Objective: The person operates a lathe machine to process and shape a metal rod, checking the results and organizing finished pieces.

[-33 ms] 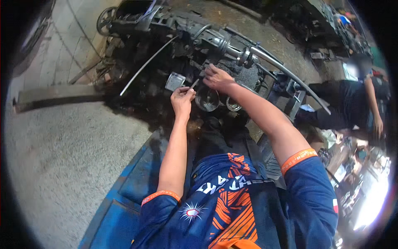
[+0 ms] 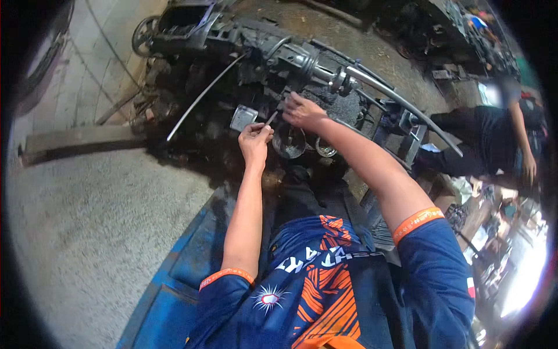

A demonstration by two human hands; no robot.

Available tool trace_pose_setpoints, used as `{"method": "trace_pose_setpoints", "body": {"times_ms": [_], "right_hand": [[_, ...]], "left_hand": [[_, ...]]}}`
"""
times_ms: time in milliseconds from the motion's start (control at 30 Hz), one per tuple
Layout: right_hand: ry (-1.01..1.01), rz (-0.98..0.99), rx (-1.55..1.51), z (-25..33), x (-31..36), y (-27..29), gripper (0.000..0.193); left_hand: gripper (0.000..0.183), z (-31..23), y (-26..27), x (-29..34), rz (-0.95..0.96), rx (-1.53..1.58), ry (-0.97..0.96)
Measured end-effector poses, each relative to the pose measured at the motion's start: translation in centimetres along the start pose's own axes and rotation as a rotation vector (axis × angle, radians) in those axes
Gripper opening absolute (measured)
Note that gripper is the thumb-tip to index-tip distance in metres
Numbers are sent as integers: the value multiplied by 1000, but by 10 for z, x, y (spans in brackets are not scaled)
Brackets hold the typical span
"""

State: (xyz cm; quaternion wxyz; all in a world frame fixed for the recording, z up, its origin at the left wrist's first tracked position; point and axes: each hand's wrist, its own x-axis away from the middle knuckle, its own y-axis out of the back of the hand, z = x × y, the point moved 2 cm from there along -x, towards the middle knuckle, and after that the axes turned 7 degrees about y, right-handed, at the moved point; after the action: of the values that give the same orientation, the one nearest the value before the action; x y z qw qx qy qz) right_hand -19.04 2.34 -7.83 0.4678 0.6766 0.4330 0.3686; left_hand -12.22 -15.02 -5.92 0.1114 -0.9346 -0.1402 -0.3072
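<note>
My left hand point(image 2: 254, 144) pinches a thin, short metal strip point(image 2: 271, 118) between thumb and fingers, its tip pointing up and to the right. Just right of it is my right hand point(image 2: 303, 111), its fingers curled together near the strip's far end. What those fingers grip is too small and dark to make out. A square silvery tin point(image 2: 244, 118) sits left of the strip. Below my hands is a round metal bowl point(image 2: 289, 152), with a smaller round container point(image 2: 325, 148) on its right. Beyond them stretches a dark machine with a shiny shaft point(image 2: 325, 73).
Grey grainy material point(image 2: 340, 104) lies beside the shaft. A long curved metal rod point(image 2: 407, 110) juts to the right, and a thinner rod point(image 2: 200, 99) leans at left. A wooden beam point(image 2: 87, 137) lies at left. At right is another person point(image 2: 494, 136) in dark clothes.
</note>
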Motion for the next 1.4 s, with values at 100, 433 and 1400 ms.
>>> {"method": "trace_pose_setpoints", "body": {"times_ms": [100,433,1400], "right_hand": [[-5,74,-41,3,7,0,23],[-293,-42,-129,33,39,0,22],[-1643,-458,-1420,131,236,60,22]], "left_hand": [[16,-8,-22,-9,37,22,-8],[22,-48,-96,-31,336,-509,-296],[29,-15,-314,-6,633,-1889,-1122]]}}
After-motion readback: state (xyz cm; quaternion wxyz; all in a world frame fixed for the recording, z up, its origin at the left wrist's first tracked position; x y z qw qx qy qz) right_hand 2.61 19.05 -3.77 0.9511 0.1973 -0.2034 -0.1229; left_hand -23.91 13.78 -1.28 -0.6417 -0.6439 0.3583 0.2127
